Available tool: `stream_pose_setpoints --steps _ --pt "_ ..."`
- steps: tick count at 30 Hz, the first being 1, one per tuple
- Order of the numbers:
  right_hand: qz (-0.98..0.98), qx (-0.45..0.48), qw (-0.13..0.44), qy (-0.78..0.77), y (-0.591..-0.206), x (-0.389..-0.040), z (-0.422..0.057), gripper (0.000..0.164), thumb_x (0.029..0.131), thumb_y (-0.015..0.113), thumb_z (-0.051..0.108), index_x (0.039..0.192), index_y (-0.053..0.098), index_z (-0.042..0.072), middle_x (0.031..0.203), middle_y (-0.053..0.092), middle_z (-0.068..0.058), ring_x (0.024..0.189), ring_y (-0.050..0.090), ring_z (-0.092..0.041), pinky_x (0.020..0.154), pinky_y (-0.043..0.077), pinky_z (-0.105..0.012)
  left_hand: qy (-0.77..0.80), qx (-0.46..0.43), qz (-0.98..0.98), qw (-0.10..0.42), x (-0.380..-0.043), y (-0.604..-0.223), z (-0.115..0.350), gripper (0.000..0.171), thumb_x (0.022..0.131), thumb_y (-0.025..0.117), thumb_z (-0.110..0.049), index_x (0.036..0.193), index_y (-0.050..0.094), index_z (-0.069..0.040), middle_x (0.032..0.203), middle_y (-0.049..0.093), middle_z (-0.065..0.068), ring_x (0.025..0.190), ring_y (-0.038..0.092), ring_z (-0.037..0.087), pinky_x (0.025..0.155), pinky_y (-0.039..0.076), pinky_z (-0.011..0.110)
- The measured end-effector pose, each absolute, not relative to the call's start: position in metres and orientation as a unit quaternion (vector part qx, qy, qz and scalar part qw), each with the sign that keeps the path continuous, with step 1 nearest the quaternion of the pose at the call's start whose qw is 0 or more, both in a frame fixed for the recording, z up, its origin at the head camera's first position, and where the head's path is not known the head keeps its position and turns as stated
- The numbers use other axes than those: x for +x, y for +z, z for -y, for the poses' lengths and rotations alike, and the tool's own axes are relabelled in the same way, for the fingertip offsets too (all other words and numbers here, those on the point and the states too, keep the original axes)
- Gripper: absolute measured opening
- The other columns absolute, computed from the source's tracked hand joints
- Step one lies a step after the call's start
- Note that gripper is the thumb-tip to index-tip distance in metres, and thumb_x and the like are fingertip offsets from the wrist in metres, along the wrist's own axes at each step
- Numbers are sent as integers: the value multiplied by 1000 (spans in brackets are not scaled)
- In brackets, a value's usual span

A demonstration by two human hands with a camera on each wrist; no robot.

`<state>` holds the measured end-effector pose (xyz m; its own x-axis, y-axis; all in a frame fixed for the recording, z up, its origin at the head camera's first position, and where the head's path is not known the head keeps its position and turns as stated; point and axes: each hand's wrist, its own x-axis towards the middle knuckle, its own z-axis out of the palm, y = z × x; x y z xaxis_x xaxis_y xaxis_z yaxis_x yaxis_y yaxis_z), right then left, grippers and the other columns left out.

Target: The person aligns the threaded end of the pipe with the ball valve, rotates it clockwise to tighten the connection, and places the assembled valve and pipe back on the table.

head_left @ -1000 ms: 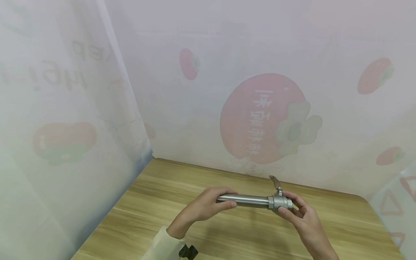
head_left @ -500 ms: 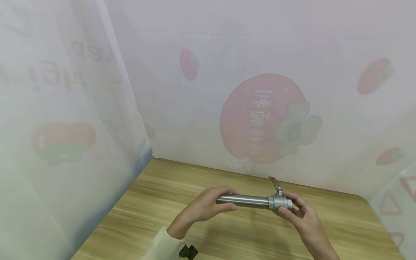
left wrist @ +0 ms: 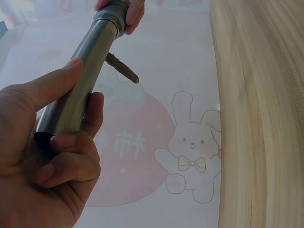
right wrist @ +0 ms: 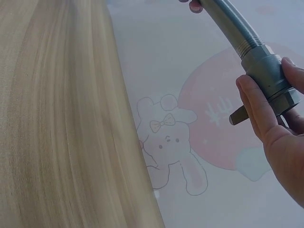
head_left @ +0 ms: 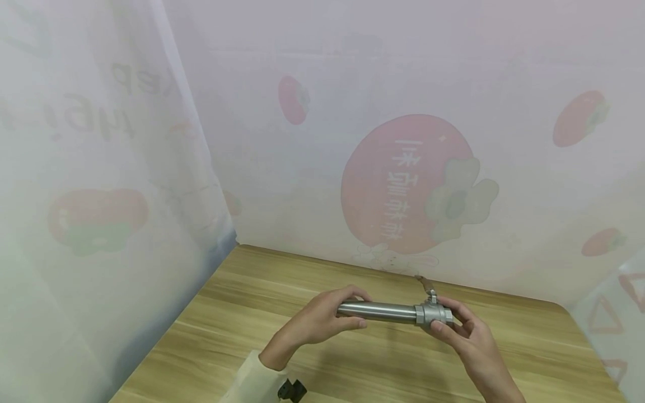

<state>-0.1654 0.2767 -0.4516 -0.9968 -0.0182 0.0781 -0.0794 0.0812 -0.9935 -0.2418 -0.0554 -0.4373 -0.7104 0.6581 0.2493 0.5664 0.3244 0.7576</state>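
A straight steel pipe [head_left: 383,312] is joined to a metal ball valve [head_left: 431,314], and both are held level over the table. My left hand [head_left: 322,317] grips the pipe's free end; in the left wrist view the thumb lies along the pipe [left wrist: 78,90] and the fingers curl beneath its open end. At the other end my right hand [head_left: 471,338] holds the valve body between thumb and fingers. The lever handle [head_left: 427,284] of the valve points away, toward the back. Pipe threads [right wrist: 249,46] show where the pipe enters the valve in the right wrist view.
A wood-grain table [head_left: 282,268] lies beneath the hands. Pale printed curtains [head_left: 322,168] rise along its back edge and at both sides. A small black device [head_left: 292,390] sits at the left sleeve's cuff.
The valve's lever handle has tipped slightly lower in the head view. Both hands keep their places on the pipe and valve.
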Motion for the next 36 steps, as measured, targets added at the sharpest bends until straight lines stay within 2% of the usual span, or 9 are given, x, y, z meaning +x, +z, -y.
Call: stream_pose_setpoints --steps 5,11,17,28,36 --pt "732 33 24 680 -451 -165 -276 51 109 66 8 157 49 3 142 54 -3 121 71 -9 96 61 -25 441 363 -819 57 -241 -438 53 39 109 67 -48 141 68 -27 115 74 -10 95 67 4 84 56 26" --pt "735 34 24 677 -450 -165 -276 51 109 66 9 157 49 3 143 54 -3 121 71 -8 96 61 -25 433 368 -821 49 -241 -438 53 38 115 55 -45 138 72 -20 124 77 -6 109 70 4 96 57 29" --pt "734 44 26 677 -451 -164 -277 51 109 66 7 157 49 2 142 54 -2 121 71 -8 96 61 -25 437 371 -817 53 -240 -438 53 36 115 57 -43 132 75 -18 121 78 -4 106 69 4 93 57 27" --pt "734 39 26 677 -452 -165 -278 51 109 66 8 157 49 3 141 57 1 120 71 -8 96 61 -25 432 377 -818 50 -240 -437 53 35 111 63 -46 138 72 -26 116 76 -12 95 66 2 87 55 25" --pt "735 42 26 676 -452 -165 -279 52 109 66 8 157 48 2 142 57 0 121 71 -8 96 60 -25 430 382 -817 40 -240 -437 54 39 109 65 -48 141 71 -27 124 75 -11 104 67 2 93 55 27"
